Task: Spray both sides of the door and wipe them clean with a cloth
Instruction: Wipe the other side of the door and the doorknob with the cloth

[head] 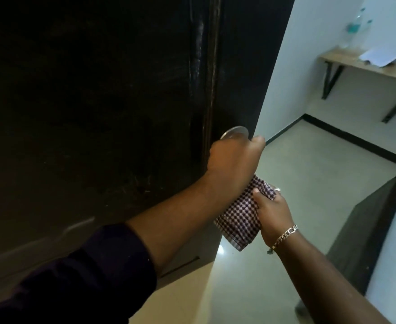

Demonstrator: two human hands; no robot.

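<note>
A dark wooden door (98, 101) fills the left and middle of the view, its free edge running down to the right. My left hand (234, 160) grips the round metal door knob (235, 132) near that edge, fingers curled around it. Just below and to the right, my right hand (273, 215) grips a folded checkered cloth (241, 218), which hangs beside the door's edge. A spray bottle (353, 29) stands far off on a shelf at the upper right, blurred.
A wall-mounted wooden shelf (346, 60) on black brackets carries the bottle and some white papers (382, 57). A dark bed frame with a white mattress (393, 242) stands at the right. Pale tiled floor (309, 164) lies beyond the door.
</note>
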